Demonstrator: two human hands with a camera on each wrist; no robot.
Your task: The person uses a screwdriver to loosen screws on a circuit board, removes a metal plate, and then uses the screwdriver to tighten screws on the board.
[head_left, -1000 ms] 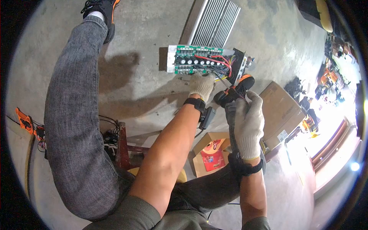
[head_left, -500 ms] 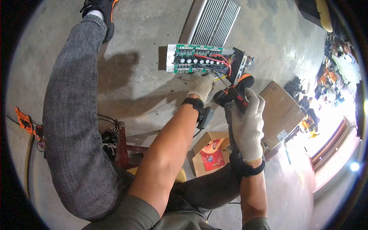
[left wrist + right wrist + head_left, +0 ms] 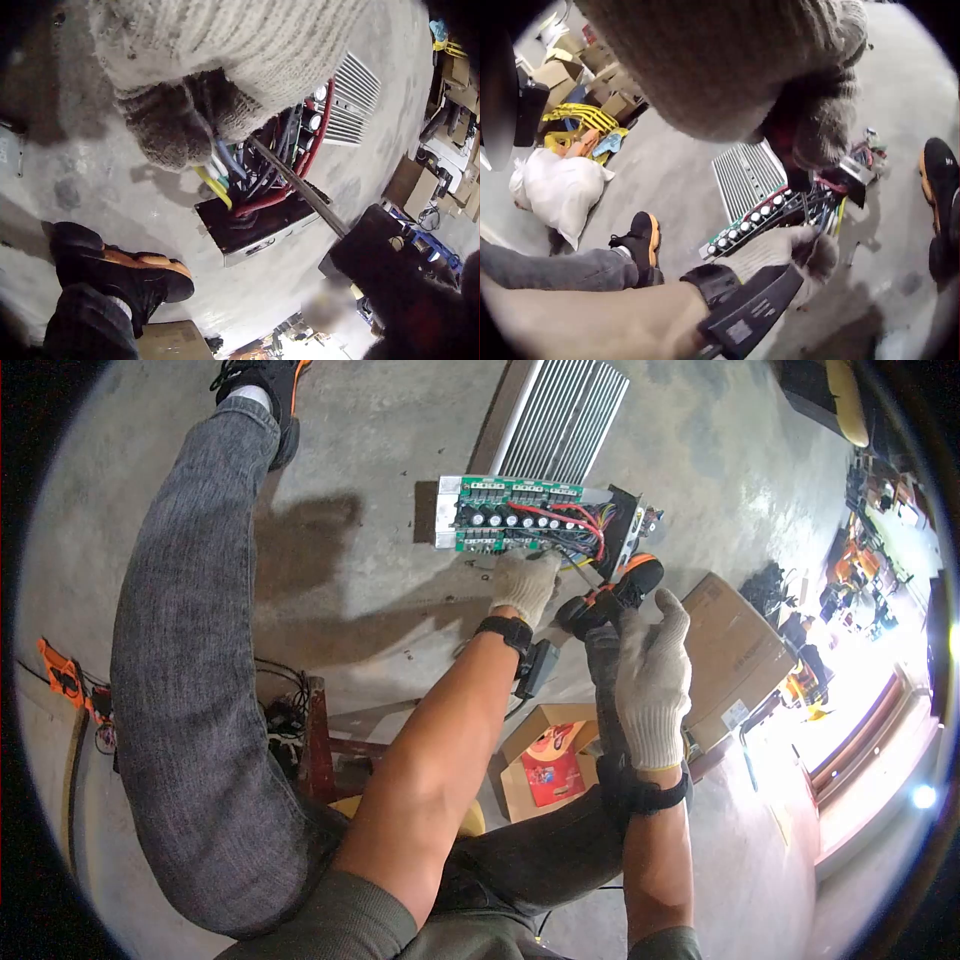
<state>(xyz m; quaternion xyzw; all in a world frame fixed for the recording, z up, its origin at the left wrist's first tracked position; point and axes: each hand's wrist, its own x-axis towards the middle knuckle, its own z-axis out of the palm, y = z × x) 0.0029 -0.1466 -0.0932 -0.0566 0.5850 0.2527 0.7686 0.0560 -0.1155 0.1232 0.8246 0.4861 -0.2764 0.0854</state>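
Note:
A green circuit board (image 3: 485, 543) with a row of round capacitors and red and black wires lies on the floor in the head view. My gloved left hand (image 3: 524, 582) is at its near edge. In the left wrist view, that hand's fingertips pinch dark wires (image 3: 232, 159) beside a yellow one. My gloved right hand (image 3: 652, 680) holds a screwdriver, its fingers partly hiding the red and black handle. The metal shaft (image 3: 300, 186) points in among the wires close by the left fingertips; its tip is hidden there. A dark end plate (image 3: 251, 236) stands at the wires' end.
Behind the board lies a ribbed metal housing (image 3: 565, 420). A closed cardboard box (image 3: 735, 660) stands to the right, and an open box (image 3: 520, 765) with a red packet is near the right leg. A shoe (image 3: 640, 575) is close to the end plate.
My right hand's fingers have shifted on the screwdriver; one finger now stands straighter and less of the red handle shows. The left hand has stayed in place at the wires.

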